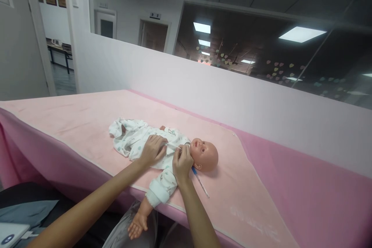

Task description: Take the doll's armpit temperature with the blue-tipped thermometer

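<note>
A bald baby doll point(207, 157) lies on its back, head to the right, in a white printed garment point(128, 135). My left hand point(154, 149) rests on the garment's chest with its fingers closed. At the neckline, beside the doll's chin, my right hand point(182, 159) is closed in a pinch. A narrow white strip point(172, 145) stretches between my two hands; whether it is a tie or the garment's edge, I cannot tell. The doll's sleeved arm point(162, 188) hangs over the table's near edge. A thermometer-like stick point(201, 183) with a blue end lies near my right wrist.
Pink padding covers the table point(250, 201), whose near edge runs below my forearms. A low white wall point(145, 69) with glass above stands behind it. At the lower left are dark cloth and a white device point(13, 234). An open doorway point(59, 69) is at the far left.
</note>
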`<state>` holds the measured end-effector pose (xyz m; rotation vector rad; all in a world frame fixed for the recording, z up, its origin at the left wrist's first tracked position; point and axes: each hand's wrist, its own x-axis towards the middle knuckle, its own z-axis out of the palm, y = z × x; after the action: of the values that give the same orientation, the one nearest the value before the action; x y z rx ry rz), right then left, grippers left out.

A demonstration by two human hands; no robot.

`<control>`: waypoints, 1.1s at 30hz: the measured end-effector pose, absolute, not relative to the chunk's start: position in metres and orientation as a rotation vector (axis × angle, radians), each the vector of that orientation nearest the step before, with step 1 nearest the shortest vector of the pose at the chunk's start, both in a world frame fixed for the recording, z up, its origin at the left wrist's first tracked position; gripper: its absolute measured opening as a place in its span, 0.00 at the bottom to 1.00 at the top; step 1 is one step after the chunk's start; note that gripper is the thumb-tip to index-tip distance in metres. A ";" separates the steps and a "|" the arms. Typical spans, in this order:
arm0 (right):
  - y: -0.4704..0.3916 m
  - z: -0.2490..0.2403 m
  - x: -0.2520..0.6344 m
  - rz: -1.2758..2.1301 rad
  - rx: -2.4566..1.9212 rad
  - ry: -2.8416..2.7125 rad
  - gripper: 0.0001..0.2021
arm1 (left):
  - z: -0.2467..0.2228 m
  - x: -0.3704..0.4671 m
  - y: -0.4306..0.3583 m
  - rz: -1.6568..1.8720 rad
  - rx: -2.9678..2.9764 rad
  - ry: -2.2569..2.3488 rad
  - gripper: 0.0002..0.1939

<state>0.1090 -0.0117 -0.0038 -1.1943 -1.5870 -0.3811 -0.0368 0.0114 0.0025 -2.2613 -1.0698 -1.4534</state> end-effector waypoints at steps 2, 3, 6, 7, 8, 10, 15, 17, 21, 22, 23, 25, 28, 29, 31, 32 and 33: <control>-0.012 -0.004 0.109 -0.380 -1.195 -1.587 0.11 | 0.003 -0.037 0.011 -1.456 -2.269 -1.062 0.06; -0.012 -0.003 0.109 -0.378 -1.192 -1.585 0.11 | 0.002 -0.037 0.012 -1.459 -2.271 -1.057 0.07; -0.011 -0.004 0.109 -0.372 -1.184 -1.579 0.12 | 0.001 -0.038 0.012 -1.480 -2.265 -1.049 0.08; -0.011 -0.004 0.109 -0.370 -1.183 -1.578 0.12 | 0.001 -0.038 0.013 -1.489 -2.259 -1.049 0.08; -0.011 -0.004 0.109 -0.366 -1.184 -1.576 0.12 | 0.000 -0.038 0.013 -1.496 -2.254 -1.049 0.08; -0.011 -0.004 0.109 -0.355 -1.187 -1.575 0.12 | 0.000 -0.038 0.013 -1.500 -2.250 -1.051 0.08; -0.011 -0.004 0.109 -0.348 -1.183 -1.568 0.12 | 0.002 -0.039 0.011 -1.492 -2.246 -1.053 0.06; -0.011 -0.004 0.110 -0.346 -1.185 -1.567 0.12 | 0.002 -0.039 0.011 -1.474 -2.251 -1.039 0.05; -0.012 -0.003 0.109 -0.337 -1.192 -1.566 0.11 | 0.001 -0.038 0.012 -1.465 -2.221 -1.039 0.04; -0.012 -0.003 0.109 -0.335 -1.190 -1.567 0.12 | 0.000 -0.038 0.012 -1.466 -2.208 -1.041 0.04; -0.012 -0.003 0.109 -0.334 -1.190 -1.567 0.12 | 0.000 -0.038 0.013 -1.464 -2.198 -1.042 0.04; -0.012 -0.003 0.109 -0.333 -1.192 -1.568 0.12 | -0.001 -0.038 0.014 -1.460 -2.185 -1.041 0.04; -0.012 -0.003 0.109 -0.338 -1.198 -1.570 0.12 | -0.001 -0.037 0.015 -1.460 -2.178 -1.040 0.03; -0.012 -0.003 0.109 -0.339 -1.199 -1.571 0.12 | -0.001 -0.037 0.015 -1.459 -2.176 -1.041 0.03; -0.012 -0.003 0.109 -0.342 -1.200 -1.572 0.12 | -0.001 -0.037 0.015 -1.457 -2.172 -1.039 0.03; -0.012 -0.003 0.109 -0.343 -1.201 -1.571 0.12 | -0.001 -0.037 0.015 -1.458 -2.171 -1.036 0.02; -0.012 -0.003 0.109 -0.344 -1.200 -1.572 0.12 | -0.001 -0.037 0.015 -1.460 -2.169 -1.033 0.02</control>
<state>0.1092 -0.0120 -0.0027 -1.2002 -1.5720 -0.3440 -0.0368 0.0146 -0.0008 -2.1691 -1.0335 -1.4603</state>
